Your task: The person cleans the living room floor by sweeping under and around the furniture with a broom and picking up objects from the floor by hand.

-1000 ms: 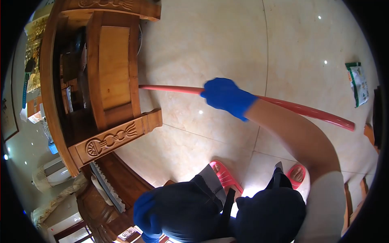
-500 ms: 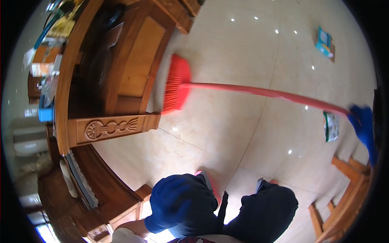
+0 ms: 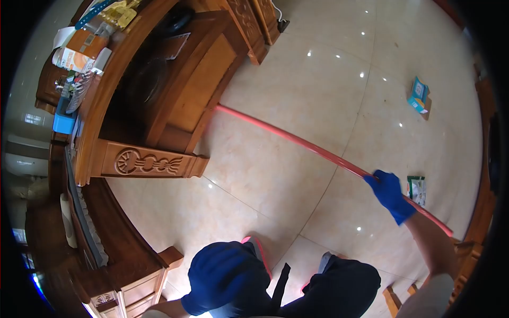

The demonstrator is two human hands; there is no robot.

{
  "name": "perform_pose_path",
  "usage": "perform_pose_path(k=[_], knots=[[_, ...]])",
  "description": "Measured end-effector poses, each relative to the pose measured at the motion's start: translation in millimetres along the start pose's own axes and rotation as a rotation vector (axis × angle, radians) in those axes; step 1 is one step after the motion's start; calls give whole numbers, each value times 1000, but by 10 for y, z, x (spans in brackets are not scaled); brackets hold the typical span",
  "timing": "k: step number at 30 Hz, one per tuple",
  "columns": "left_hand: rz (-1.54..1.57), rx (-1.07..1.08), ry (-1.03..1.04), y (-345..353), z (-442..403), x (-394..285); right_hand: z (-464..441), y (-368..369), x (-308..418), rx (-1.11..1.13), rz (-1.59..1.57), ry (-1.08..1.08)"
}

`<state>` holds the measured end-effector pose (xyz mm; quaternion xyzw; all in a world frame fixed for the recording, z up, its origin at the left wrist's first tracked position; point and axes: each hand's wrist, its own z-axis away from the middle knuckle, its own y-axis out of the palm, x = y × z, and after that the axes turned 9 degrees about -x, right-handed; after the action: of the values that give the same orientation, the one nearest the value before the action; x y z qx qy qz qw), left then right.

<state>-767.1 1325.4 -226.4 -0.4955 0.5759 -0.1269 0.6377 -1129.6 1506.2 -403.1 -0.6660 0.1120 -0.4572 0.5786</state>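
My right hand [image 3: 389,195], in a blue glove, is closed around a long red broom handle [image 3: 297,139] on the right side. The handle runs up and left to the base of the carved wooden table [image 3: 196,90], and the broom's head is hidden under it. The handle's free end points to the lower right, past my forearm. My left hand [image 3: 218,273], also gloved in blue, lies over my knee at the bottom with its fingers apart and nothing in it; it is slightly blurred.
On the tiled floor at the right are a blue packet [image 3: 419,95] and a green and white packet [image 3: 417,190]. A blue box [image 3: 64,117] and other items stand on the tabletop. Wooden furniture [image 3: 122,238] is at lower left, and a wooden stool is at lower right.
The broom's red head, visible half a second ago, has gone under the table. My right hand has moved left and down from the far right edge, still on the handle. The view has shifted.
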Motion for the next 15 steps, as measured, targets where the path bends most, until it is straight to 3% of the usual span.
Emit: perform_pose_path(k=[2, 10, 12, 15], knots=[[-54, -106, -45, -22, 156, -67, -206, 379, 221, 1, -73, 9], [-172, -51, -140, -165, 245, -222, -1427, 1896, 1892, -89, -373, -102], [-222, -65, -146, -142, 259, -225, -1575, 1922, 2341, -67, -378, -17], [-233, -51, -147, -132, 284, -217, -1719, 1901, 2387, -42, -382, 7]])
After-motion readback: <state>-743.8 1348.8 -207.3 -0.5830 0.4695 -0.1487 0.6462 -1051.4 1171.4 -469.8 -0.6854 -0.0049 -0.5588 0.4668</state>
